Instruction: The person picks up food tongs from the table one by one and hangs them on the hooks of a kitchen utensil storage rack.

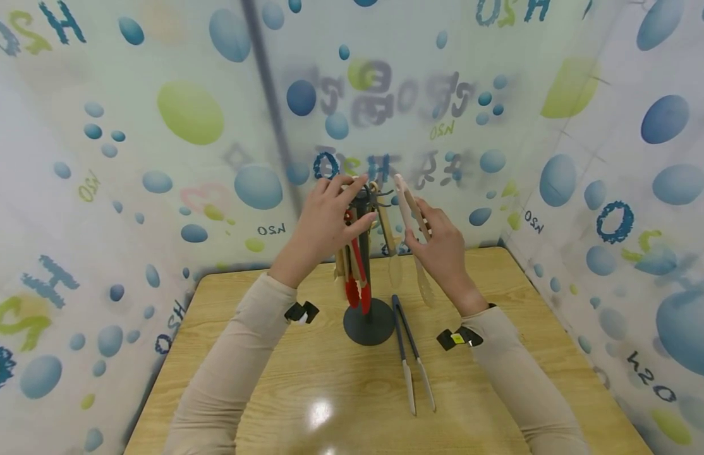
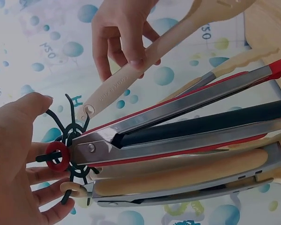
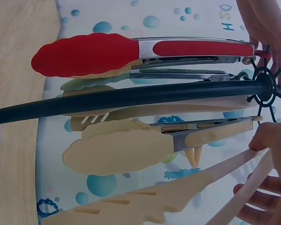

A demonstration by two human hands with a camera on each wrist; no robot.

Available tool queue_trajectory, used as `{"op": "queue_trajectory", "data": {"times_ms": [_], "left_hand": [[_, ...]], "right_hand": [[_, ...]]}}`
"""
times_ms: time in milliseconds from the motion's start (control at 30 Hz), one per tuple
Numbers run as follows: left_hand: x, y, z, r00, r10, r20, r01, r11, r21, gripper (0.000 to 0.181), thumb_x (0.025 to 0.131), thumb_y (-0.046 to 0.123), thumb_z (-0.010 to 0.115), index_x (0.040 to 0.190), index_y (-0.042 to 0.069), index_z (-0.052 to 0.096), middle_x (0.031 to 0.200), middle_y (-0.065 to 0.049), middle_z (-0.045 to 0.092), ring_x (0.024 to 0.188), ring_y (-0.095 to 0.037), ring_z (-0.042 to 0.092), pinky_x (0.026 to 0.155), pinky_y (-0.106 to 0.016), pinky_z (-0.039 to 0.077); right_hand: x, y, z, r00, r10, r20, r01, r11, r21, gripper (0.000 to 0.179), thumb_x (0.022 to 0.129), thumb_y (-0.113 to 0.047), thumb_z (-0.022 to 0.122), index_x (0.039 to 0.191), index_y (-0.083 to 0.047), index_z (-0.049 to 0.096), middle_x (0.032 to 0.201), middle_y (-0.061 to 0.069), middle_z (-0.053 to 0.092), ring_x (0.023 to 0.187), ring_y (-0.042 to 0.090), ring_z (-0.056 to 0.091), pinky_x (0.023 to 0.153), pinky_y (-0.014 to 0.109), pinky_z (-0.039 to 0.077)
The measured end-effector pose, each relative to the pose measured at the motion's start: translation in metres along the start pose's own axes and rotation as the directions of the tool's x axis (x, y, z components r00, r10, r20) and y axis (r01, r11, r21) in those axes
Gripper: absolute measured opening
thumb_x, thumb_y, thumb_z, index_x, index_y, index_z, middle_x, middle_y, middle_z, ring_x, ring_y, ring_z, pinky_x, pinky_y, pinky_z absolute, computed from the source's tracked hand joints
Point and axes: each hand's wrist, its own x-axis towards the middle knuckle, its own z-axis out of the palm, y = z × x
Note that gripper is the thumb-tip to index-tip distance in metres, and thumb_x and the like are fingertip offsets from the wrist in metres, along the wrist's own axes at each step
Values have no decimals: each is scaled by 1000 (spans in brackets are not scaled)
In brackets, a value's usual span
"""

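Observation:
My right hand (image 1: 440, 243) holds beige tongs (image 3: 145, 201) with a slotted, notched blade, thumb on one side and fingers on the other. Their holed end overlaps a hook of the black rack (image 3: 154, 98) in the left wrist view. Around the rack's top, my left hand (image 1: 329, 218) has its thumb spread and its fingers behind the hooks. Red-tipped tongs (image 3: 91, 54) hang by a red ring close to those fingers. Beige-headed tongs (image 3: 122, 147) hang on the right-hand side of the pole.
Blue-handled tongs (image 1: 400, 328) lie spread on the wooden table (image 1: 295, 392), right beside the rack's round base (image 1: 368, 338). A grey-green utensil (image 3: 86, 83) hangs behind the pole. Patterned white curtains (image 1: 193, 114) stand around the back and sides.

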Motion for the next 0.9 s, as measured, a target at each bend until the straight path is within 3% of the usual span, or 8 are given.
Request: {"op": "queue_trajectory", "data": {"times_ms": [900], "left_hand": [[0,-1,2,1000,11,-13,-11,1000,10,77,91,60,60,154,22,37,141,-10,49,113,-32,47,97,-46,44]], "right_hand": [[2,-5,7,999,-35,-6,35,999,-21,55,88,-16,71,140,-15,56,107,21,67,73,31,65,53,42,50]]}}
